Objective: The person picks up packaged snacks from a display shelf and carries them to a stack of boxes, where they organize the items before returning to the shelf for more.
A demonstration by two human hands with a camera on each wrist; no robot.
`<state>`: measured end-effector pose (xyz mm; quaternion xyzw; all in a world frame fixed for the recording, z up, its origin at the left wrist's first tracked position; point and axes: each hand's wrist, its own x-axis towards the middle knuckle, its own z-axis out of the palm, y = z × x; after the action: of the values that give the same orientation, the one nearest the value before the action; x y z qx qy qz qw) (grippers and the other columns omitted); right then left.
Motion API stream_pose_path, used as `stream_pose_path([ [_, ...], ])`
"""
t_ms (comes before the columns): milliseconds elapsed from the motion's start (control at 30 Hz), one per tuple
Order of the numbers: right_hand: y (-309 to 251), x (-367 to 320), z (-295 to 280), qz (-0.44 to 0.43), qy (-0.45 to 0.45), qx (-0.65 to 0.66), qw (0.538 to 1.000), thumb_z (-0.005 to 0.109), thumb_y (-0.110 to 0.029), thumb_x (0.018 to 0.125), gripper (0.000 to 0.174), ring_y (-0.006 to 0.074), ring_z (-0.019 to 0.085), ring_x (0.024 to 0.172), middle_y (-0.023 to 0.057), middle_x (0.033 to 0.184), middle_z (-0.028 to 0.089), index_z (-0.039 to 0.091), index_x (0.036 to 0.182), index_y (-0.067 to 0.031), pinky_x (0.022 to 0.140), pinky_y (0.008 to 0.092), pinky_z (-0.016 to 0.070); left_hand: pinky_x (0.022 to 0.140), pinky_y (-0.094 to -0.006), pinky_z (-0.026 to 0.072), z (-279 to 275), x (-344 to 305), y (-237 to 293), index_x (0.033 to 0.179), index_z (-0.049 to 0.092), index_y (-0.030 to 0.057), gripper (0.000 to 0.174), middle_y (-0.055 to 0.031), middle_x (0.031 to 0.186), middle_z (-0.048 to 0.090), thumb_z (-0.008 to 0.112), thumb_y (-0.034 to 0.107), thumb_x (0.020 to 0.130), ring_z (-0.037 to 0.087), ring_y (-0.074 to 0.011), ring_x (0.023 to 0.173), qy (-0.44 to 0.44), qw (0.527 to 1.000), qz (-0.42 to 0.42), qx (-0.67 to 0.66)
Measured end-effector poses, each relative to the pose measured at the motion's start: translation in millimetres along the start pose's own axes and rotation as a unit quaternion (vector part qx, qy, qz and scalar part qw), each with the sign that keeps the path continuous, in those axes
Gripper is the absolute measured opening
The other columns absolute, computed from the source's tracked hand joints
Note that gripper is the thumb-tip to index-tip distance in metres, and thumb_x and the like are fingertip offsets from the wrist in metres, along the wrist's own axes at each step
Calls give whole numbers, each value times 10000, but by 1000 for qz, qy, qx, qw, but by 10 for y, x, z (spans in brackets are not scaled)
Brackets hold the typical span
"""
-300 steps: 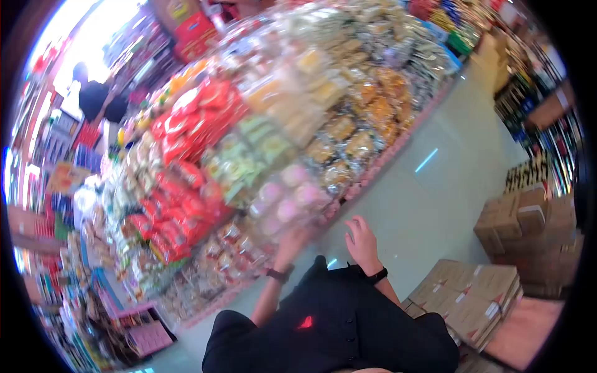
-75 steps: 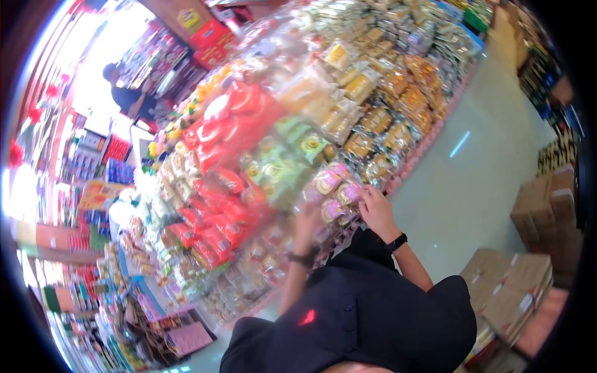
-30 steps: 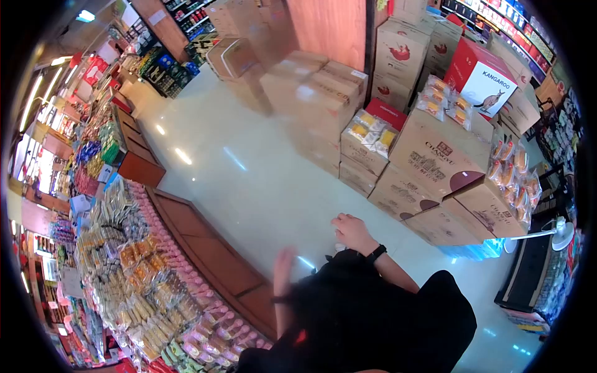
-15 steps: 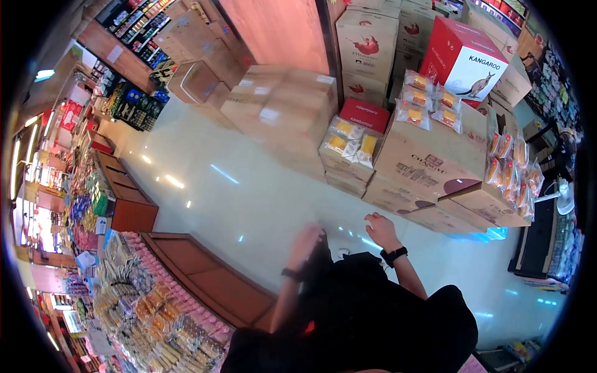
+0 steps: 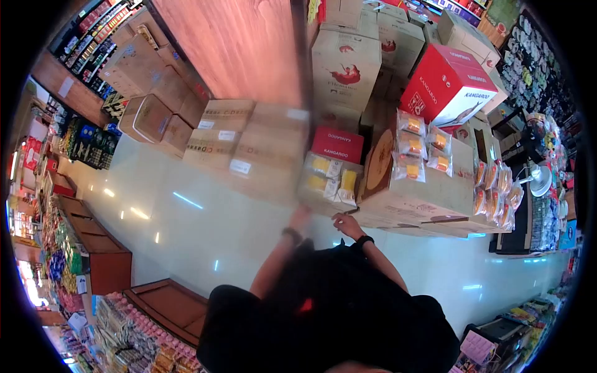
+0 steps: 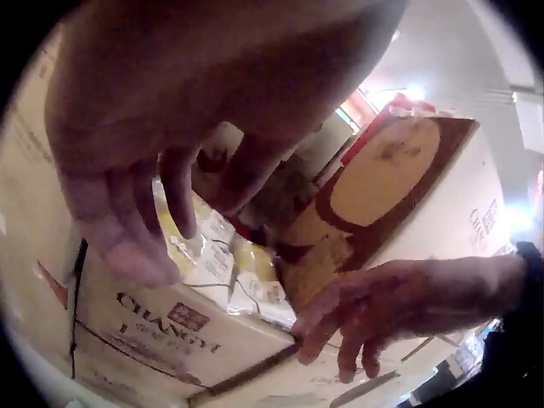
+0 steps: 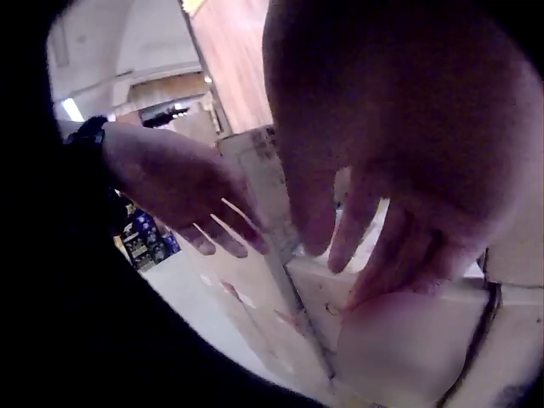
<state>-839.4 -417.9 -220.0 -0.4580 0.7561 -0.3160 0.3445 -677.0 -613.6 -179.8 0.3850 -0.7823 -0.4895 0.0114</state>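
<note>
Both hands reach forward, close to a carton [image 6: 161, 327] lettered CHANGYU. On its top lie clear-wrapped packs of yellow cakes [image 5: 346, 184] beside a small red KANGAROO box [image 5: 337, 144]. My left hand [image 5: 300, 219], blurred in the head view, is at the carton's left. In the left wrist view its fingers [image 6: 127, 229] hang loosely over the packs, holding nothing. Near the carton's right corner is my right hand [image 5: 349, 226], fingers relaxed. The right wrist view shows the right hand [image 7: 399, 136] large, with fingers pointing down, and the left hand [image 7: 183, 191] spread.
Right of the carton, a larger carton [image 5: 429, 193] bears wrapped snack packs [image 5: 410, 147] and a red-white KANGAROO box [image 5: 451, 87]. Wrapped rolls [image 5: 494, 186] lie farther right. Stacked cartons [image 5: 267, 140] stand left, before a wooden panel [image 5: 242, 50]. A wooden-sided display [image 5: 168, 308] is behind left.
The view has swung right from the snack display to the cartons. The right hand, earlier at the purple packs, is now by the carton; both hands have come closer to the yellow cake packs.
</note>
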Motion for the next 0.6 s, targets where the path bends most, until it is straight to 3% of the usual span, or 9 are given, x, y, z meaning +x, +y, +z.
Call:
stream_pose_path([
  [67,403,355,199,-32,49,11,998,630,-157,910,263,135,678,701,51,879,678,643,1163,-88,580,299,540,834,-491,526,-13,465,-131,1067,655,74,315,-199,1026,687,579,346,926,656,-403,958,-6,982,110,151],
  [167,217,548,-10,0,78,180,981,631,-149,907,276,147,686,715,60,891,686,645,1177,-93,608,307,553,797,-524,531,133,923,-201,1123,647,76,356,-218,1012,697,577,363,925,674,-420,916,30,986,91,135],
  [200,-176,579,-233,140,56,269,951,643,-139,897,293,153,688,715,63,910,687,644,1186,-92,607,309,553,829,-514,530,172,987,-170,1160,634,63,383,-204,1020,698,594,358,918,677,-394,946,21,984,77,158],
  [300,-165,799,-370,163,43,173,970,655,-131,884,301,160,689,714,64,927,690,647,1181,-85,602,308,551,890,-496,529,160,1159,65,1229,610,37,451,-179,1036,699,628,350,905,682,-344,1004,9,975,40,220],
  [333,348,1001,-139,133,59,42,989,670,-125,870,289,153,672,689,55,905,677,644,1153,-67,595,301,540,887,-496,529,163,1203,87,1224,613,37,450,-182,1038,700,627,354,906,682,-347,1002,12,973,31,226],
  [433,2100,1277,467,7,-101,513,852,593,-167,981,331,108,577,673,-20,934,641,586,1310,-134,613,289,517,880,-499,529,227,1260,-64,1209,622,37,447,-190,1041,702,625,366,907,683,-356,995,40,975,9,219],
  [500,2039,1335,239,161,-169,483,844,565,-178,1022,628,134,609,863,11,1176,630,304,1592,-131,770,285,535,875,-500,528,309,1202,-128,1199,628,37,446,-196,1043,703,624,374,907,684,-362,991,70,978,-20,198],
  [533,1340,1239,-16,188,-123,433,873,561,-181,1028,565,159,622,896,41,1204,637,373,1559,-130,790,317,550,873,-501,528,397,1170,-147,1194,631,37,445,-198,1044,703,623,378,908,684,-365,988,81,979,-37,183],
  [600,1729,1701,62,-16,-155,430,889,569,-211,1015,440,182,650,834,64,1137,662,510,1444,-138,693,358,569,868,-503,528,527,1095,-123,1185,637,37,445,-204,1046,705,622,386,908,685,-371,984,92,981,-69,157],
])
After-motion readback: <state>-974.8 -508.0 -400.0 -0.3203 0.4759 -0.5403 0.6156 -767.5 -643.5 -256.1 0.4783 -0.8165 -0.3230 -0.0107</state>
